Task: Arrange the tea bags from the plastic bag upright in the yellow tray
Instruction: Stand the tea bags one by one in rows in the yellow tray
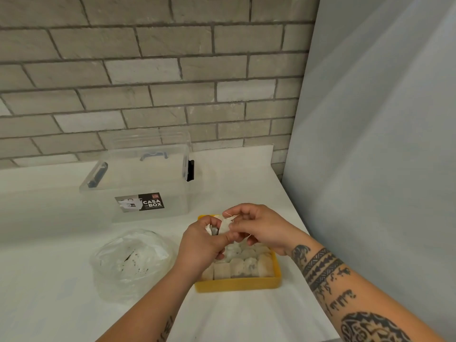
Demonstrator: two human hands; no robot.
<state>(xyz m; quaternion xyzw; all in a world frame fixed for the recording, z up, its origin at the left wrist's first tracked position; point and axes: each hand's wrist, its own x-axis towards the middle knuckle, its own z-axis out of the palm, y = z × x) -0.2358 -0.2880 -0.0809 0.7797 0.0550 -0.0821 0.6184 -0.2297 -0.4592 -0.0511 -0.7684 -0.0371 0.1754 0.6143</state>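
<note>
Both hands meet just above the far left part of the yellow tray point(237, 283), which sits on the white counter point(49, 218) near its right edge. The left hand point(202, 240) has its fingers curled round a pale tea bag point(225, 225), with something darker bunched in the grip beside it that is too small to make out. The right hand point(259, 225) pinches the same tea bag from the right with thumb and forefinger, its other fingers curled under, and a thin white thread sticks out above the pinch. In the tray, tea bags point(241, 265) stand upright in close rows, filling the near part; the far part is hidden behind the hands. Left of the tray and apart from it lies the clear plastic bag point(130, 262), crumpled and open, with dark crumbs inside. Farther back stands a clear lidded box point(140, 178) with a dark label. A grey brick wall point(148, 70) runs behind the counter, and a plain grey panel point(370, 119) stands on the right.
</note>
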